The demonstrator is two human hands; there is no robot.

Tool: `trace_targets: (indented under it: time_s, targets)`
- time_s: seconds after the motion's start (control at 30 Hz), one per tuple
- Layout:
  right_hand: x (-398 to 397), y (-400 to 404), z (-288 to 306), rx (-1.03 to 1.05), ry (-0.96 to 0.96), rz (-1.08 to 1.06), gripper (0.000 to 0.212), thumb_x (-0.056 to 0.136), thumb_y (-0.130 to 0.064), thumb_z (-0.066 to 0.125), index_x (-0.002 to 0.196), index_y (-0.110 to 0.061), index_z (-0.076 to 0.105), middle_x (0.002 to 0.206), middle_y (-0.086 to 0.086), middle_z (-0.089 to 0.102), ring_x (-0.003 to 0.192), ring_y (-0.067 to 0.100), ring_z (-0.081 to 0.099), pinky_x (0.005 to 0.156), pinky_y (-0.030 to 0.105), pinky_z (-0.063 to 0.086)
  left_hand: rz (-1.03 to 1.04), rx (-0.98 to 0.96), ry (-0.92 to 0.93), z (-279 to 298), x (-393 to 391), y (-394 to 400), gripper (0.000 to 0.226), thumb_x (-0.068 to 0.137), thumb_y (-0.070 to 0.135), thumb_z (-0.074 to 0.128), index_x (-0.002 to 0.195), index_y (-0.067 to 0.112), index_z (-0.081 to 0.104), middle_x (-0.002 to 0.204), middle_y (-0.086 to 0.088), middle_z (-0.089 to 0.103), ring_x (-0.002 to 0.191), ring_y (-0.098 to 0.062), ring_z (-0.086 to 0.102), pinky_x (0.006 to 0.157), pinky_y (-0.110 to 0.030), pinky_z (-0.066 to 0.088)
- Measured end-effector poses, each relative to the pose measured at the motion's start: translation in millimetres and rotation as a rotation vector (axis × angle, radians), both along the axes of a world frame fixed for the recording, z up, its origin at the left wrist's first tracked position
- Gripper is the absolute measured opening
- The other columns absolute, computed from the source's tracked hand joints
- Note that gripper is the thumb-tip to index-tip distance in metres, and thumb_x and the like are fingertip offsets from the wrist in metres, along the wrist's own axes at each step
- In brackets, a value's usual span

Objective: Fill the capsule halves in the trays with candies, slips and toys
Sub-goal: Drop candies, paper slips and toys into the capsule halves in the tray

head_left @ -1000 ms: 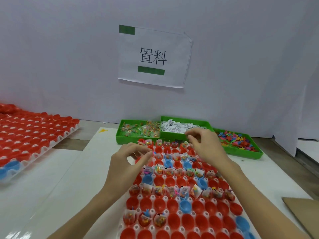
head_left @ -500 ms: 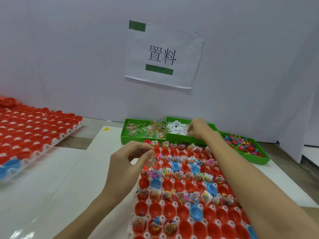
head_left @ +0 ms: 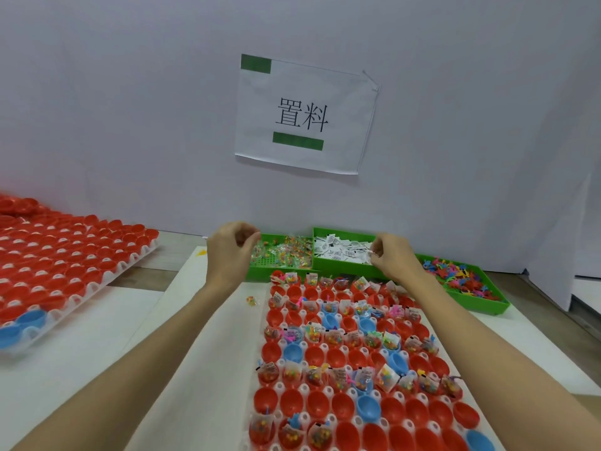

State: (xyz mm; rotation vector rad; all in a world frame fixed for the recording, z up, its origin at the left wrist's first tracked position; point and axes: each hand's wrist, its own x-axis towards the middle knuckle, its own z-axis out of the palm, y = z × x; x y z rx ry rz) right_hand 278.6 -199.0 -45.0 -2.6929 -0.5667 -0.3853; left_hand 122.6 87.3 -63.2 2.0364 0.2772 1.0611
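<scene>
A white tray (head_left: 305, 388) of red and blue capsule halves lies in front of me; many halves hold candy packets, slips and toys, while others are bare. Behind it stand three green bins: candies (head_left: 283, 255), paper slips (head_left: 341, 250) and coloured toys (head_left: 461, 281). My left hand (head_left: 229, 252) hovers at the candy bin's left edge with curled fingers, and I cannot see whether they hold a packet. My right hand (head_left: 390, 260) is over the slips bin and pinches a slip at its fingertips.
One stray candy packet (head_left: 251, 300) lies on the white table left of the tray. A second tray (head_left: 65, 255) of mostly red halves sits at far left. A paper sign (head_left: 305, 115) hangs on the white wall behind the bins.
My left hand left the tray and moved forward to the candy bin. My right hand stayed at the slips bin. The view tilted up slightly.
</scene>
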Motion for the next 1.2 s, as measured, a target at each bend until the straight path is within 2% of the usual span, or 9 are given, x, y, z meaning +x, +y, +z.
trace_targets:
  time_s: [0.1,0.17,0.3,0.43,0.57,0.77,0.93,1.03,1.2]
  targets:
    - [0,-8,-8,0.117,0.018,0.009,0.011,0.091,-0.01,0.072,0.098,-0.011,0.063,0.088,0.0,0.066,0.078,0.013,0.063,0.074,0.031,0.056,0.024,0.017,0.123,1,19,10,0.009,0.096,0.016,0.071,0.098,0.008,0.073,0.092,-0.007,0.076,0.08,-0.018,0.068,0.07,-0.025,0.052]
    - [0,-11,-10,0.149,0.015,0.026,0.013,0.091,-0.009,0.073,0.096,-0.014,0.062,0.085,-0.005,0.063,0.076,0.006,0.06,0.071,0.023,0.052,0.004,0.043,0.178,-2,23,12,0.01,0.096,0.018,0.072,0.1,0.009,0.073,0.098,-0.006,0.077,0.088,-0.017,0.068,0.076,-0.024,0.047]
    - [-3,-12,-13,0.244,0.043,0.054,0.015,0.092,-0.013,0.073,0.104,-0.015,0.065,0.086,-0.005,0.065,0.08,0.008,0.062,0.081,0.031,0.057,-0.094,-0.001,0.146,-2,12,-4,0.01,0.093,0.019,0.075,0.099,0.011,0.077,0.095,0.0,0.073,0.089,-0.015,0.065,0.078,-0.028,0.052]
    - [-12,-15,-11,0.395,0.056,0.058,0.017,0.092,-0.016,0.075,0.107,-0.011,0.072,0.091,-0.003,0.07,0.086,0.011,0.066,0.088,0.033,0.058,-0.249,-0.21,0.079,-3,-19,-41,0.007,0.091,0.018,0.077,0.092,0.025,0.077,0.083,0.007,0.076,0.078,-0.008,0.072,0.071,-0.017,0.058]
    - [-41,-15,1,0.617,0.142,0.106,0.01,0.088,-0.021,0.079,0.096,-0.016,0.076,0.09,-0.003,0.076,0.087,0.011,0.071,0.086,0.033,0.06,-0.432,-0.441,0.031,-4,-52,-71,0.009,0.089,0.011,0.078,0.096,0.017,0.079,0.085,-0.001,0.08,0.079,-0.017,0.078,0.074,-0.021,0.061]
    - [-130,-18,13,0.891,0.373,0.255,0.026,0.081,-0.021,0.084,0.102,-0.016,0.07,0.093,-0.001,0.079,0.087,0.014,0.075,0.073,0.02,0.059,-0.584,-0.593,0.047,-1,-92,-93,0.01,0.092,0.012,0.073,0.101,0.008,0.072,0.09,-0.007,0.081,0.087,-0.022,0.079,0.077,-0.019,0.059]
    - [-187,-12,9,0.878,0.368,0.372,0.023,0.082,-0.016,0.085,0.1,-0.018,0.071,0.089,0.001,0.079,0.088,0.013,0.076,0.079,0.019,0.059,-0.651,-0.488,0.088,5,-105,-106,0.005,0.09,0.018,0.077,0.095,0.019,0.079,0.101,0.002,0.08,0.096,-0.014,0.076,0.084,-0.02,0.058]
    - [-199,-7,12,0.827,0.347,0.453,0.023,0.083,-0.015,0.084,0.102,-0.018,0.072,0.092,-0.001,0.079,0.092,0.012,0.076,0.085,0.022,0.059,-0.648,-0.496,0.083,6,-108,-110,0.008,0.088,0.02,0.079,0.095,0.022,0.081,0.096,0.001,0.08,0.094,-0.015,0.076,0.084,-0.022,0.059]
    - [-207,-8,9,0.715,0.25,0.475,0.019,0.085,-0.018,0.082,0.101,-0.022,0.072,0.091,-0.006,0.078,0.09,0.011,0.076,0.082,0.028,0.062,-0.621,-0.441,0.053,3,-109,-112,0.018,0.085,0.019,0.082,0.103,0.021,0.079,0.095,0.0,0.079,0.092,-0.018,0.076,0.084,-0.026,0.061]
